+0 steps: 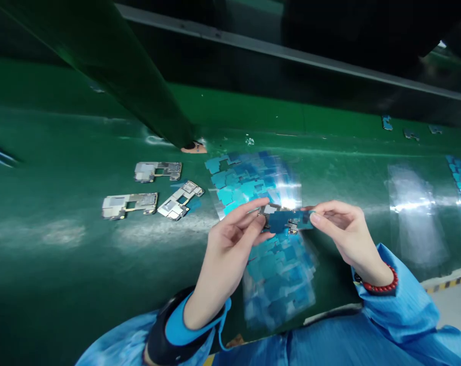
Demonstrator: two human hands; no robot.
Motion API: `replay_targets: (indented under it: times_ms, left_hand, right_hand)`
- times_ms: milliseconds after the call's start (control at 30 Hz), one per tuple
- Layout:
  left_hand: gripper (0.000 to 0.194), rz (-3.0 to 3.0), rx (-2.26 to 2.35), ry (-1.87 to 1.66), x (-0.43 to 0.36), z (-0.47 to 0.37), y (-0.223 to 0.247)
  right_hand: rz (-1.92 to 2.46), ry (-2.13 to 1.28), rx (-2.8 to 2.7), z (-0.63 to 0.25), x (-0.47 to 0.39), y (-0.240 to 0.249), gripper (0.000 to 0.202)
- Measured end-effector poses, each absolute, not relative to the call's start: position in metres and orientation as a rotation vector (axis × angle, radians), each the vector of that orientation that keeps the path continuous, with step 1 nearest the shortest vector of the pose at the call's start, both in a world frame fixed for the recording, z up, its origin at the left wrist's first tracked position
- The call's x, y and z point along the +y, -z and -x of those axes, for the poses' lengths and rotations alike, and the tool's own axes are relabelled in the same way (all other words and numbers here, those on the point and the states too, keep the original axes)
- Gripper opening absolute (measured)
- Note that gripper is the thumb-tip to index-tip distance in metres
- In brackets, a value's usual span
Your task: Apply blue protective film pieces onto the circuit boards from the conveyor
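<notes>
Fingers closed: left hand [229, 243] grips circuit board [272, 208], long axis pointing toward right hand [346, 229], which pinches blue film [280, 222].

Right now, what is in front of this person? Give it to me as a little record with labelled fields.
left hand: holds a circuit board at its left end
right hand: pinches the right end of a blue film piece lying over the board
left of the hands: three loose circuit boards on the green table, two nearly level, one slanted
under the hands: sheets of blue cut-out film
on the wrists: blue band on the left, red beads on the right
</notes>
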State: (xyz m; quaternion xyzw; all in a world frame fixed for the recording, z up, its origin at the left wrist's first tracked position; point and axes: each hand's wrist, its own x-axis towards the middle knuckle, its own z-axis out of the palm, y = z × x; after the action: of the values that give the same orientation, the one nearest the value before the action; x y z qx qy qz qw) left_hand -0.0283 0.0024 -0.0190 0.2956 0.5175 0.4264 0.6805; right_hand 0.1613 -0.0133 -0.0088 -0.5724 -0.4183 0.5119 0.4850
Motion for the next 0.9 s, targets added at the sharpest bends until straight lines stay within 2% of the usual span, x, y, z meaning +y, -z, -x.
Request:
replay_targets:
  times_ms: [100, 433, 900]
  left_hand:
    - [0.04, -0.636, 1.152, -0.966, 0.002, 0.028, 0.018]
    - [0.023, -0.488, 0.972, -0.976, 0.001, 0.026, 0.01]
    - [0.027, -0.534, 0.971, -0.96, -0.008, 0.03, 0.012]
  right_hand:
    - [1.379, -1.262, -0.977, -0.159, -0.014, 0.007, 0.009]
    - [1.427, -1.265, -0.942, -0.161, -0.014, 0.006, 0.011]
    - [1.48, -1.132, -1.125, -0.159, -0.012, -0.001, 0.006]
